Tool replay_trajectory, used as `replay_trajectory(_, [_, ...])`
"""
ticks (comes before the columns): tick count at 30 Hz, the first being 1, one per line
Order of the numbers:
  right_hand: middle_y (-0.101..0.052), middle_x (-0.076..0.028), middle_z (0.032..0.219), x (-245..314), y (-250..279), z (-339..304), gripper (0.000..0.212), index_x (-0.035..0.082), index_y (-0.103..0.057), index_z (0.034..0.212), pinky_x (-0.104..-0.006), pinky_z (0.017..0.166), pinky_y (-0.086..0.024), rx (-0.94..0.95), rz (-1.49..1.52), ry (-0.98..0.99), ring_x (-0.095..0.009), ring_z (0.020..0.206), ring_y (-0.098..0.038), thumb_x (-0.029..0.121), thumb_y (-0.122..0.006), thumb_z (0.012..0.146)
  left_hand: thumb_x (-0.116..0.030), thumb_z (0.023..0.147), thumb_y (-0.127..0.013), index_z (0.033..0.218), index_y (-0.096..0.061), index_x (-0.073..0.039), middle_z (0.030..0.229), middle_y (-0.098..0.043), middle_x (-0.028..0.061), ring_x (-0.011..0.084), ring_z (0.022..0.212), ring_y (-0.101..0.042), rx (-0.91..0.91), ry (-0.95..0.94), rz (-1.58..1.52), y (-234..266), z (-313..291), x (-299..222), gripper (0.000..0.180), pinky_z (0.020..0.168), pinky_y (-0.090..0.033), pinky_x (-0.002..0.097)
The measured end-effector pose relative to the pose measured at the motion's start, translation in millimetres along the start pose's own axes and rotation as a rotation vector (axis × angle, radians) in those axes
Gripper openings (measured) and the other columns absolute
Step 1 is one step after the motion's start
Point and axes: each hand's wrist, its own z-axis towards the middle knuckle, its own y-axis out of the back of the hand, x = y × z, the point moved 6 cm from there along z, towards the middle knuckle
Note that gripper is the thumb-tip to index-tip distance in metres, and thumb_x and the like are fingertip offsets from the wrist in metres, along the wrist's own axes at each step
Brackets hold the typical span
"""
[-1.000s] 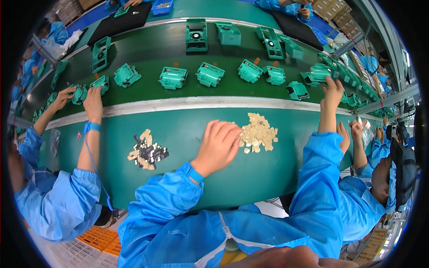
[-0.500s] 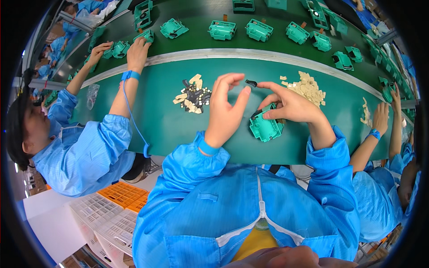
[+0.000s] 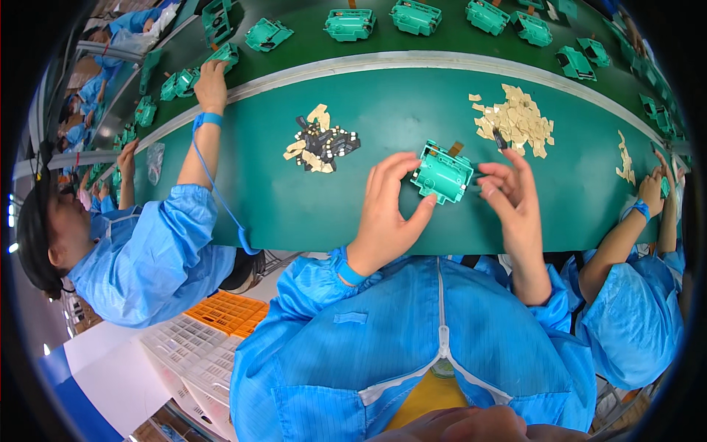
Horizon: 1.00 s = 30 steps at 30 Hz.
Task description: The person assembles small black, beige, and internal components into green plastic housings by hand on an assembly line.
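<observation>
My left hand (image 3: 389, 214) grips the left side of a teal plastic housing (image 3: 444, 177), thumb at its lower edge and fingers along its upper left. The housing has its hollow, ribbed side facing up, and a brown tab (image 3: 456, 149) sticks out at its top. To its right is my right hand (image 3: 519, 214), fingers apart and curled, thumb near the housing's right edge. A small black part (image 3: 500, 138) shows at my right index fingertip; whether it clings there or lies against the pile behind, I cannot tell.
A pile of cream pieces (image 3: 519, 121) lies beyond my right hand, a mixed black-and-cream pile (image 3: 322, 144) to the left. Past the pale rail (image 3: 412, 59), several teal housings (image 3: 350, 26) sit on the green belt. Co-workers sit on both sides, one with a hand (image 3: 210, 88) over the rail.
The housing has passed from my right hand to my left and turned. The black part has gone from between my hands to my right index fingertip. The view has shifted, and belt housings appear moved.
</observation>
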Motion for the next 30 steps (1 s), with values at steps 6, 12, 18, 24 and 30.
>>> replay_trajectory(6, [-0.048,-0.023,0.149,-8.4,-21.6,-19.6,0.078,0.006,-0.015,0.160,-0.0344,0.102,-0.047,-0.002,0.108,0.059,-0.027,0.131,-0.055,0.001,-0.059,0.097,-0.014,0.077,-0.085,0.144,-0.043,-0.002,0.145,-0.047,0.0215,0.0382,0.131,-0.048,0.122,0.018,0.152,-15.6,-0.1,-17.2,0.080,0.108,-0.042,0.0448])
replay_trajectory(12, [-0.051,-0.021,0.146,-10.0,-19.4,-18.6,0.069,0.005,-0.022,0.157,-0.0334,0.102,-0.046,0.104,0.172,-0.024,-0.026,0.131,-0.054,0.000,-0.057,0.097,-0.017,0.072,-0.090,0.142,-0.045,-0.004,0.143,-0.047,0.0209,0.0398,0.130,-0.047,0.121,0.090,0.305,-3.5,-7.7,-28.5,0.084,0.107,-0.042,0.0472])
replay_trajectory(18, [-0.061,-0.012,0.123,-12.2,-2.9,-16.3,0.010,0.003,-0.060,0.103,-0.0280,0.092,-0.048,-0.020,0.265,-0.001,-0.013,0.102,-0.060,-0.002,-0.060,0.095,-0.018,0.070,-0.090,0.136,-0.052,-0.007,0.139,-0.049,0.0151,0.0387,0.128,-0.046,0.147,-0.127,0.253,-17.2,-8.9,-17.7,0.077,0.105,-0.042,0.0477])
replay_trajectory(24, [-0.061,-0.006,0.098,-29.9,-3.7,-18.0,0.013,0.004,-0.056,0.087,-0.0227,0.079,-0.044,0.134,0.308,-0.114,-0.008,0.087,-0.055,-0.005,-0.065,0.091,-0.017,0.071,-0.087,0.132,-0.058,-0.010,0.145,-0.045,0.0166,0.0400,0.131,-0.042,0.119,-0.048,0.260,-23.8,-13.4,-19.0,0.068,0.106,-0.039,0.0479])
replay_trajectory(30, [-0.063,-0.005,0.096,-27.5,-6.9,-20.2,0.017,0.004,-0.055,0.086,-0.0206,0.075,-0.045,0.111,0.238,-0.165,-0.006,0.082,-0.056,-0.008,-0.067,0.089,-0.016,0.072,-0.084,0.129,-0.062,-0.011,0.145,-0.043,0.0180,0.0398,0.129,-0.041,0.074,-0.044,0.153,-28.9,-15.6,-8.1,0.062,0.107,-0.037,0.0491])
